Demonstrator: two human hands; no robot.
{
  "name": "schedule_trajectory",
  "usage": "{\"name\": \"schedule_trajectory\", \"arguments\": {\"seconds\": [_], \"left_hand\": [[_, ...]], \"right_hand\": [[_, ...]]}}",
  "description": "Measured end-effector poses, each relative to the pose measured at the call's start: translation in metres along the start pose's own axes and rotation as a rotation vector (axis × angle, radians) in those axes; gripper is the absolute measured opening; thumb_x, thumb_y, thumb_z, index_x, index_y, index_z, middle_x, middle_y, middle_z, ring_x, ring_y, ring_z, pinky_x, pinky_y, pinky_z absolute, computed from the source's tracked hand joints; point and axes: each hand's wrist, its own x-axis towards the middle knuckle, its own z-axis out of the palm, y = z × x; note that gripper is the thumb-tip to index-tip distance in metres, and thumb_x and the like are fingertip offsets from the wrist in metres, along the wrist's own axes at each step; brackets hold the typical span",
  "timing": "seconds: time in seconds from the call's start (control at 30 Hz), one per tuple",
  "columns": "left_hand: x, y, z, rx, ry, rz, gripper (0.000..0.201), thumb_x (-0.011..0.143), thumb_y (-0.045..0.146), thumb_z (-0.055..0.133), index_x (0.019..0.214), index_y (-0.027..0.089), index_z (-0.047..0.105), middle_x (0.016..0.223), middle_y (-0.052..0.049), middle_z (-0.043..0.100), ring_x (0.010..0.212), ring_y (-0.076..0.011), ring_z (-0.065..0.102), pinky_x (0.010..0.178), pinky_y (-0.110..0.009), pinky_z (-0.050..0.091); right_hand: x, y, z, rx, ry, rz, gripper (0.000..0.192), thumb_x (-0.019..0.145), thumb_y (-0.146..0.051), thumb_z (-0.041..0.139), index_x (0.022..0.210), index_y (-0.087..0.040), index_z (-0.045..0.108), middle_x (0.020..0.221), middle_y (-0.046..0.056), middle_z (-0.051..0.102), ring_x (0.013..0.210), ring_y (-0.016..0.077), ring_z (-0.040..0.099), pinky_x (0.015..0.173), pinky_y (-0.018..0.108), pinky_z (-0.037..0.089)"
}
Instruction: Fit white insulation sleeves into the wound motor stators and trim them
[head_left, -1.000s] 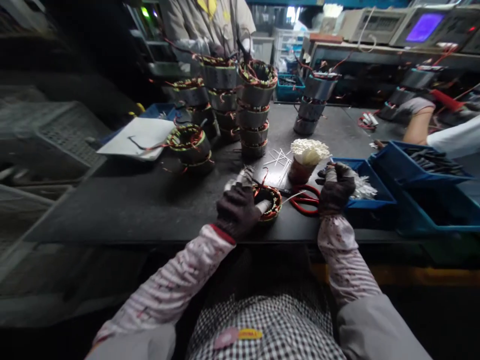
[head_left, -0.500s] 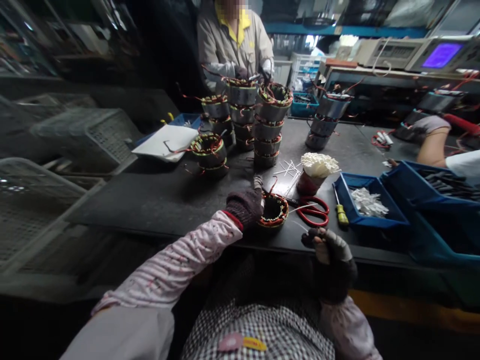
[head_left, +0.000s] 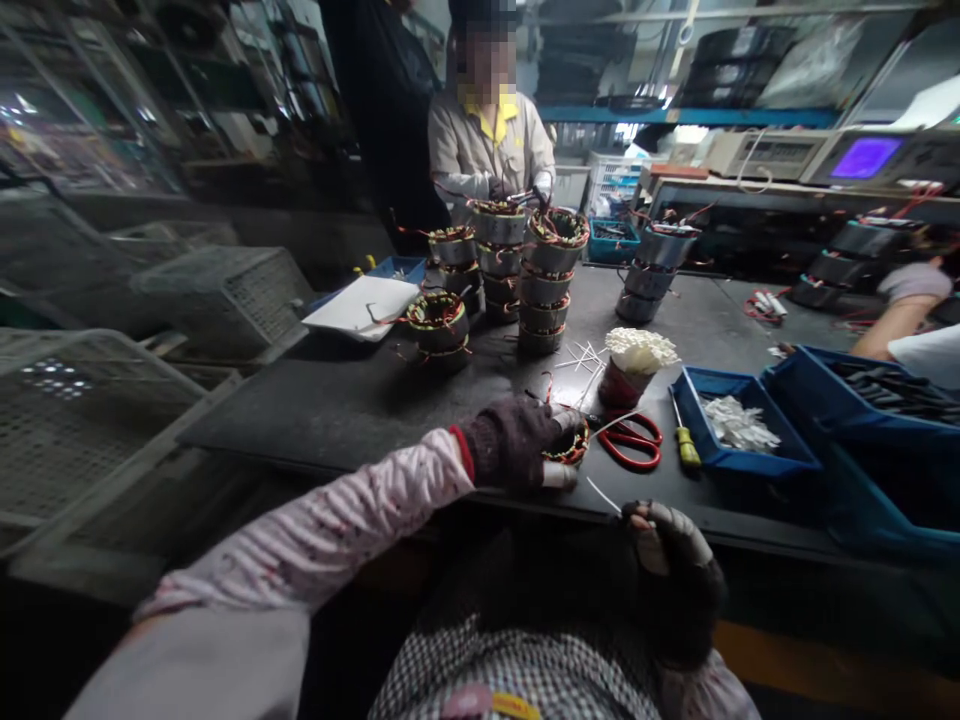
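My left hand (head_left: 516,441), in a dark knit glove, lies over a small wound stator (head_left: 576,447) with red and green wires near the front edge of the black table (head_left: 315,400), fingers curled on its rim. My right hand (head_left: 673,560), also gloved, hangs below the table edge close to my body. It pinches a thin white strip (head_left: 602,495) that points up toward the stator. Red-handled scissors (head_left: 634,441) and a yellow-handled screwdriver (head_left: 685,446) lie just right of the stator.
A cup of white strips (head_left: 638,358) stands behind the scissors, beside blue bins (head_left: 750,462). Stacked stators (head_left: 544,283) and a single stator (head_left: 439,322) stand mid-table. One person in a beige uniform (head_left: 491,150) works opposite; another's arm (head_left: 896,312) is at right. Grey crates (head_left: 217,290) sit left.
My right hand left the blue bin, dropped below the table edge and came toward my body. My left hand slid over the top of the stator. The view tilted upward.
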Motion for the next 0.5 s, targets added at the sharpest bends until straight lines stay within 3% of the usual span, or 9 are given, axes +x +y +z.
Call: {"name": "schedule_trajectory", "arguments": {"seconds": [0.07, 0.17, 0.3, 0.4, 0.5], "left_hand": [[0.011, -0.007, -0.007, 0.009, -0.172, 0.087, 0.073, 0.085, 0.072, 0.074, 0.137, 0.020, 0.076, 0.122, -0.015, 0.081, 0.104, -0.0326, 0.076, 0.088, -0.039, 0.058], [0.028, -0.011, -0.010, 0.109, -0.269, 0.095, 0.054, 0.082, 0.065, 0.082, 0.110, 0.020, 0.086, 0.104, -0.013, 0.083, 0.094, -0.0311, 0.077, 0.077, -0.037, 0.056], [0.039, -0.005, -0.010, 0.178, -0.357, 0.082, 0.045, 0.082, 0.055, 0.085, 0.112, 0.022, 0.086, 0.109, -0.013, 0.084, 0.096, -0.0317, 0.078, 0.074, -0.036, 0.056], [0.038, -0.003, -0.005, 0.184, -0.343, 0.089, 0.043, 0.079, 0.048, 0.088, 0.111, 0.020, 0.086, 0.107, -0.015, 0.084, 0.094, -0.0345, 0.079, 0.074, -0.039, 0.057], [0.029, -0.005, 0.008, 0.100, -0.198, 0.124, 0.044, 0.080, 0.045, 0.087, 0.116, 0.021, 0.085, 0.107, -0.015, 0.084, 0.094, -0.0331, 0.079, 0.077, -0.038, 0.059]], "right_hand": [[-0.003, -0.006, -0.002, -0.023, -0.044, 0.022, 0.012, 0.099, -0.034, 0.076, 0.105, -0.025, 0.079, 0.095, 0.004, 0.083, 0.082, 0.0216, 0.080, 0.072, 0.035, 0.069], [0.000, -0.020, 0.000, -0.040, -0.119, -0.054, 0.011, 0.101, -0.031, 0.074, 0.106, -0.024, 0.080, 0.096, 0.005, 0.084, 0.083, 0.0225, 0.082, 0.071, 0.034, 0.071], [0.008, -0.032, 0.005, -0.057, -0.153, -0.176, 0.009, 0.102, -0.027, 0.071, 0.107, -0.026, 0.079, 0.095, 0.002, 0.084, 0.079, 0.0204, 0.082, 0.069, 0.030, 0.071], [0.008, -0.033, 0.006, -0.047, -0.143, -0.175, 0.009, 0.102, -0.026, 0.072, 0.108, -0.025, 0.078, 0.095, 0.002, 0.084, 0.079, 0.0198, 0.082, 0.068, 0.028, 0.070], [0.003, -0.030, 0.004, -0.046, -0.146, -0.134, 0.009, 0.101, -0.025, 0.072, 0.107, -0.025, 0.079, 0.096, 0.003, 0.084, 0.079, 0.0198, 0.082, 0.067, 0.028, 0.070]]}}
